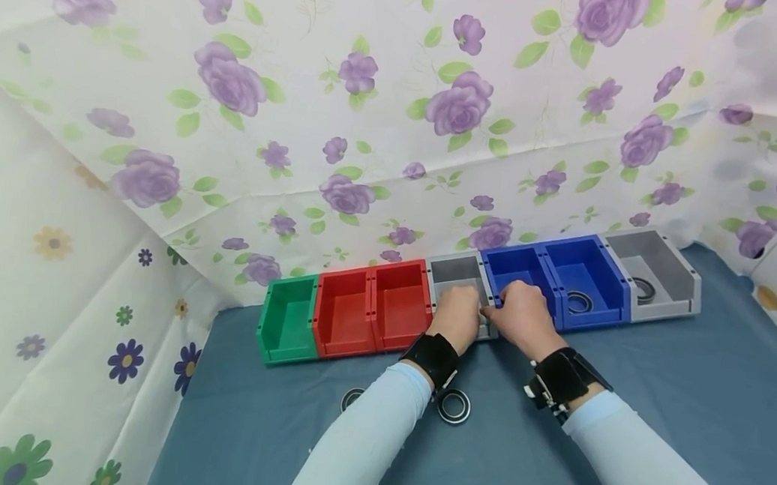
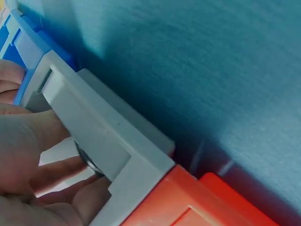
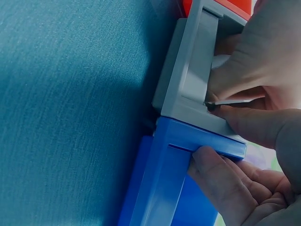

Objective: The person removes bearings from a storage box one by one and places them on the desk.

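Observation:
My left hand (image 1: pixel 458 315) reaches down into the middle grey bin (image 1: pixel 457 266). In the left wrist view its thumb and curled fingers hold a dark-edged bearing (image 2: pixel 88 159), mostly hidden behind the bin's front lip. Beside it, my right hand (image 1: pixel 525 317) straddles the wall between that grey bin and the blue bin (image 3: pixel 181 155) next to it. The right thumb (image 3: pixel 256 123) lies over the grey side, close to a small dark edge by the left thumb. The other right fingers (image 3: pixel 221 181) are curled inside the blue bin, gripping the wall between.
Two bearings lie on the blue cloth: one (image 1: pixel 454 406) by the left wrist, another (image 1: pixel 352 398) partly behind the left sleeve. Further bearings sit in the right blue bin (image 1: pixel 579 302) and the end grey bin (image 1: pixel 644 290). Red bins (image 1: pixel 343 311) and a green bin (image 1: pixel 291 314) extend leftward.

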Available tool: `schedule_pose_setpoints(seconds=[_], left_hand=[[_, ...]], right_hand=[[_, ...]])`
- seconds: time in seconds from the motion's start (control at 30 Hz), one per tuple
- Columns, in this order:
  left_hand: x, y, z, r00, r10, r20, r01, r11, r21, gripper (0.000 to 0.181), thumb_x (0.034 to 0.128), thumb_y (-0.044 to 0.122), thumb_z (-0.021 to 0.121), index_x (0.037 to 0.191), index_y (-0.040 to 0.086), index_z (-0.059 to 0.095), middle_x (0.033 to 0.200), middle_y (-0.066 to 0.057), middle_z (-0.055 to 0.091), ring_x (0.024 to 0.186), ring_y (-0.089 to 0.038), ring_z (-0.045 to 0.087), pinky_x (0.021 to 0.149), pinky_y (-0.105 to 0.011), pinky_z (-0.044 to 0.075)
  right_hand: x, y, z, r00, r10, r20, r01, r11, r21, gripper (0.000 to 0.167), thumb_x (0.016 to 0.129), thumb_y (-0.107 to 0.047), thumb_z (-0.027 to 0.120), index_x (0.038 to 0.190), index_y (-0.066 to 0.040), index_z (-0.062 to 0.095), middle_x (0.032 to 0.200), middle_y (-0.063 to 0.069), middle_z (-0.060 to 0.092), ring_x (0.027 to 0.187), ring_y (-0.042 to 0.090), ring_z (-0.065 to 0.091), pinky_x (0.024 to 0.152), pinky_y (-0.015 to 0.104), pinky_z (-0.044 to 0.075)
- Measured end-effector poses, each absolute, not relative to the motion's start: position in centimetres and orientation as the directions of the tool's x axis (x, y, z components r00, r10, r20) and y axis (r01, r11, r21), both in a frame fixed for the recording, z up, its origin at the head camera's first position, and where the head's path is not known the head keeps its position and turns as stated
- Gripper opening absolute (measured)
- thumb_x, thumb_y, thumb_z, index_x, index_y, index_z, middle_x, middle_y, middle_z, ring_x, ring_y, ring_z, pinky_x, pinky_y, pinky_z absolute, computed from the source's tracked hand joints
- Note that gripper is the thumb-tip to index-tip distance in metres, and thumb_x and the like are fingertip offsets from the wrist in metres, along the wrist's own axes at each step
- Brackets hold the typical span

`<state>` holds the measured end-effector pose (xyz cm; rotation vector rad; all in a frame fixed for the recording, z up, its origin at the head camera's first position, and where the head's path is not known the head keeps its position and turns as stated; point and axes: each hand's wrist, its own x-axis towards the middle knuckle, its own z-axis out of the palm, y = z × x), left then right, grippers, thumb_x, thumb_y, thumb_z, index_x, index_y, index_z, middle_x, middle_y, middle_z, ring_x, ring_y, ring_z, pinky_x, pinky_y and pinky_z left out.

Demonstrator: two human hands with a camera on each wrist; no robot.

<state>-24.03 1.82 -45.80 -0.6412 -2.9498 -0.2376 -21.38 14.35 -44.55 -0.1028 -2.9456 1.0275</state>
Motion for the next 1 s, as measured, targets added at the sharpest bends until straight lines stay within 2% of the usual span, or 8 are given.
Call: schedule_pose_setpoints(seconds=[0.17, 0.37, 0.57, 0.73, 1.0], left_hand=[[-23.8, 1.2, -45.2, -0.888, 0.411, 0.207, 0.441, 0.888, 0.130, 0.010, 0.0863, 0.018, 0.062, 0.088, 0.009, 0.067, 0.085, -0.005, 0.068, 0.083, -0.020, 0.065, 0.076, -0.031, 0.054], [-22.5, 0.1, -44.1, -0.902, 0.356, 0.245, 0.416, 0.869, 0.268, 0.025, 0.0885, 0.023, 0.062, 0.108, 0.008, 0.060, 0.107, -0.009, 0.061, 0.097, -0.021, 0.058, 0.085, -0.030, 0.053], [-20.6, -1.5, -43.9, -0.893, 0.319, 0.317, 0.428, 0.819, 0.382, 0.045, 0.0870, 0.025, 0.065, 0.127, 0.006, 0.054, 0.121, -0.009, 0.058, 0.108, -0.019, 0.056, 0.089, -0.028, 0.052], [-19.0, -2.6, -43.5, -0.880, 0.304, 0.366, 0.451, 0.778, 0.437, 0.050, 0.0850, 0.027, 0.067, 0.129, 0.010, 0.053, 0.123, -0.005, 0.056, 0.110, -0.015, 0.055, 0.088, -0.025, 0.052], [-16.3, -4.1, -42.6, -0.872, 0.299, 0.387, 0.469, 0.735, 0.489, 0.047, 0.0812, 0.025, 0.071, 0.125, 0.014, 0.056, 0.116, 0.001, 0.053, 0.102, -0.009, 0.055, 0.083, -0.019, 0.052]], right_hand=[[-21.4, 14.4, -44.5, -0.998, 0.064, 0.010, 0.044, 0.783, -0.620, 0.047, 0.078, -0.027, 0.074, 0.049, -0.013, 0.039, 0.049, -0.006, 0.026, 0.040, 0.012, 0.036, 0.039, 0.024, 0.029], [-21.4, 14.3, -44.6, -0.998, 0.059, -0.004, 0.049, 0.786, -0.617, 0.048, 0.079, -0.028, 0.073, 0.050, -0.014, 0.038, 0.049, -0.005, 0.026, 0.039, 0.013, 0.038, 0.039, 0.023, 0.030], [-21.3, 14.1, -44.7, -0.998, 0.054, -0.013, 0.050, 0.789, -0.612, 0.049, 0.080, -0.029, 0.072, 0.050, -0.014, 0.036, 0.049, -0.006, 0.025, 0.038, 0.013, 0.038, 0.038, 0.023, 0.030], [-21.3, 14.2, -44.6, -0.998, 0.056, -0.019, 0.055, 0.787, -0.615, 0.049, 0.081, -0.029, 0.072, 0.050, -0.014, 0.037, 0.049, -0.006, 0.025, 0.039, 0.013, 0.039, 0.038, 0.023, 0.031], [-21.3, 14.2, -44.5, -0.998, 0.051, -0.031, 0.059, 0.779, -0.625, 0.047, 0.081, -0.029, 0.072, 0.050, -0.014, 0.039, 0.049, -0.006, 0.027, 0.040, 0.013, 0.039, 0.038, 0.023, 0.031]])
